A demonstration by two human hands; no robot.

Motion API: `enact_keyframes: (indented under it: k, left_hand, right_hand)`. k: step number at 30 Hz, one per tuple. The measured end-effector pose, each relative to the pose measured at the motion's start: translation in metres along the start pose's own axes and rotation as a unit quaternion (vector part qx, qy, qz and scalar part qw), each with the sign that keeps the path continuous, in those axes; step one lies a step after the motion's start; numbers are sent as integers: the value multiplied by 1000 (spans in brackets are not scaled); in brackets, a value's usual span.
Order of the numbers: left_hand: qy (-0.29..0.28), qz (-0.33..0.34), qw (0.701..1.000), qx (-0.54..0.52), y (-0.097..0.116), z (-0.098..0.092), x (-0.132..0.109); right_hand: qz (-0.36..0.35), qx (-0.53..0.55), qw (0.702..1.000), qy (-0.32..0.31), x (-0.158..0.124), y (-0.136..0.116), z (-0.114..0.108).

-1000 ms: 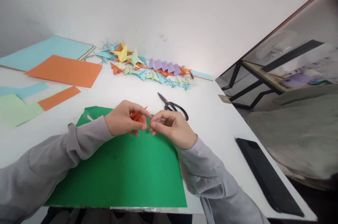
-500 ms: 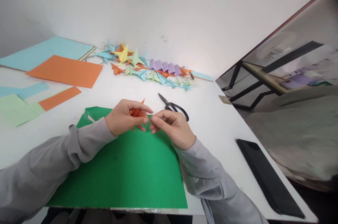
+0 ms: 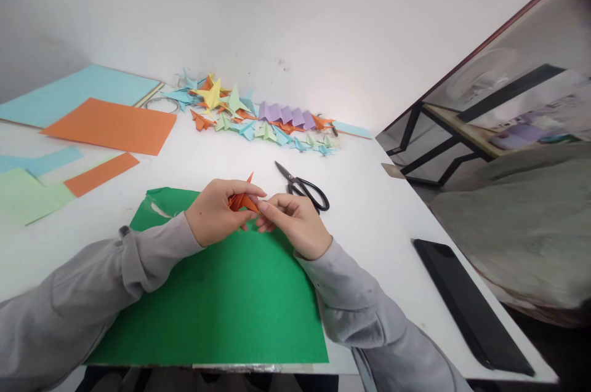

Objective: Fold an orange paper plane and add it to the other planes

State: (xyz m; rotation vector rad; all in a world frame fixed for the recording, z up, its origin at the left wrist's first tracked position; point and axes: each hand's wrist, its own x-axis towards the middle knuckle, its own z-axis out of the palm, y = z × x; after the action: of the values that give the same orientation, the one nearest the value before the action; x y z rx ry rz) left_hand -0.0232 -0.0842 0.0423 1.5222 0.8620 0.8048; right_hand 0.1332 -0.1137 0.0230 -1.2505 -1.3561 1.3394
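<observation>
An orange origami crane point(image 3: 242, 200) is held above the far part of a green sheet point(image 3: 221, 306). My left hand point(image 3: 218, 210) grips its body between thumb and fingers, with one pointed tip sticking up. From the right, my right hand point(image 3: 293, 221) pinches the crane's near right end between thumb and forefinger. My fingers hide part of the folded paper. Just beyond my right hand lie black-handled scissors point(image 3: 302, 188), blades pointing away to the left.
Many folded paper figures point(image 3: 235, 103) and a purple pleated strip point(image 3: 286, 115) line the wall. Orange point(image 3: 111, 126), blue point(image 3: 83, 93) and green paper point(image 3: 32, 195) lie at left, near a tape roll point(image 3: 161, 105). A black flat object point(image 3: 471, 306) rests at right.
The crane has turned within my left hand, so more of its orange folds show. My right hand has moved slightly left and now pinches its end.
</observation>
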Motion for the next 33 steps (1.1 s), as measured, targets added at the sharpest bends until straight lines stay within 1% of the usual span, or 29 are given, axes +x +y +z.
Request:
enact_keyframes:
  k: [6,11,16,19,22,25,28,31,33]
  left_hand:
    - [14,22,999,42,-4,-1,-1]
    - [27,27,998,49,-7,0,-1]
    - [45,44,996,66,-9,-1,0]
    - [50,44,996,58,-12,-2,1]
    - [52,29,998,17,-14,-3,3]
    - [51,16,998,-37,-15,-3,4]
    - [53,14,996,-64,-15,-1,3]
    - [50,10,996,-68,-15,1,2]
    - [48,11,997,-57,-16,2,1]
  right_hand:
    - [18,28,999,-2,1,-2,0]
    - [8,28,999,22,1,-5,-4]
    - [-1,42,999,8,0,-3,-1]
    - [-4,49,999,13,0,-2,0]
    - [-3,40,998,42,2,-1,-1]
    - [-7,17,998,66,4,0,-3]
    - [-36,-48,995,85,4,2,-1]
    - [-85,-138,978,130,2,4,4]
    - [-113,-174,964,165,2,6,5]
